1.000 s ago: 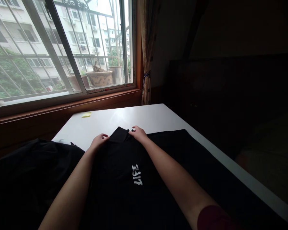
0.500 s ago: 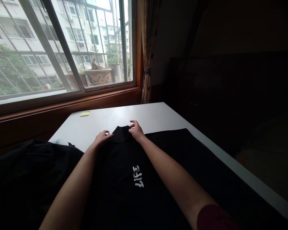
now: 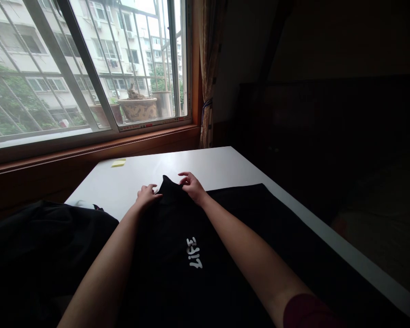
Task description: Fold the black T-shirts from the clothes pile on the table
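A black garment point(image 3: 171, 228) with white lettering reading "LIFE" point(image 3: 194, 253) lies spread lengthwise over the table. Its narrow far end stands raised in a small peak between my hands. My left hand point(image 3: 147, 196) pinches the left edge of that end between thumb and fingers. On the opposite edge, my right hand point(image 3: 192, 187) grips the cloth with thumb and forefinger, other fingers loosely curled. Another wide panel of black cloth point(image 3: 259, 214) lies flat under and to the right of my right forearm; where it joins the rest is too dark to tell.
The white table point(image 3: 212, 166) has a yellow sticky note point(image 3: 118, 162) near its far left corner. A heap of dark cloth point(image 3: 48, 241) is at the left. Beyond the table are a barred window point(image 3: 89, 68) and a tied curtain point(image 3: 207, 114). The right side is very dark.
The cloth end between my hands has gone from a flatter, wider top to a sharper peak near my left hand. My right hand has shifted slightly left.
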Motion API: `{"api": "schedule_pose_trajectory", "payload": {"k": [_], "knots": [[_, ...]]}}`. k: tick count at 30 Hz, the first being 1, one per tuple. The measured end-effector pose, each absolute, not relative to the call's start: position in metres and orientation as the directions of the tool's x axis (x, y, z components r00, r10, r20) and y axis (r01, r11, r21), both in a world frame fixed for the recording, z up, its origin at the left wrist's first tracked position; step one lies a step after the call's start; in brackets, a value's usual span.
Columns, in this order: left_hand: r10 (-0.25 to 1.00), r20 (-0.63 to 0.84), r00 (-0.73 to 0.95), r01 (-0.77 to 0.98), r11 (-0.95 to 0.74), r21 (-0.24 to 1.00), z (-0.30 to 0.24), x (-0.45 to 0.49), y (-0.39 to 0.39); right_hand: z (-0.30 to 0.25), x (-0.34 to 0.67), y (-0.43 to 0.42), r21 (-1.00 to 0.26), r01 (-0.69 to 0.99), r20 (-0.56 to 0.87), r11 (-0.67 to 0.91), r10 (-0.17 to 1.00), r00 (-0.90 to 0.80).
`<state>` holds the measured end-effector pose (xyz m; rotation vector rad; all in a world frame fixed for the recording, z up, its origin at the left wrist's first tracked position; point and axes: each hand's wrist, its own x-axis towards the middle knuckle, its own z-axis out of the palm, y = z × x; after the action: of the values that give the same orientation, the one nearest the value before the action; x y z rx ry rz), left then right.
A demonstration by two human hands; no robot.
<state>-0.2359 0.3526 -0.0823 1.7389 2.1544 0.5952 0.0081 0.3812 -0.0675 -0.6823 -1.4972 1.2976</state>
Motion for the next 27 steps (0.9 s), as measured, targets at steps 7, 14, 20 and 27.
{"api": "schedule_pose_trajectory", "payload": {"k": [7,14,20,27], "knots": [[0.975,0.094,-0.200,0.812,0.112,0.572,-0.080,-0.232,0.344,-0.067,0.017,0.376,-0.936,-0.235,0.337,0.264,0.867,-0.366],[0.970,0.201,-0.134,0.697,-0.052,0.715,-0.058,-0.231,0.315,-0.070,0.028,0.371,-0.938,-0.118,0.345,0.325,0.871,-0.351],[0.949,0.297,-0.108,0.639,-0.162,0.752,-0.038,-0.225,0.286,-0.066,0.042,0.357,-0.923,0.043,0.351,0.382,0.884,-0.308],[0.937,0.347,0.036,0.624,-0.292,0.725,-0.030,-0.215,0.248,-0.065,0.056,0.339,-0.881,0.154,0.367,0.448,0.851,-0.376]]}}
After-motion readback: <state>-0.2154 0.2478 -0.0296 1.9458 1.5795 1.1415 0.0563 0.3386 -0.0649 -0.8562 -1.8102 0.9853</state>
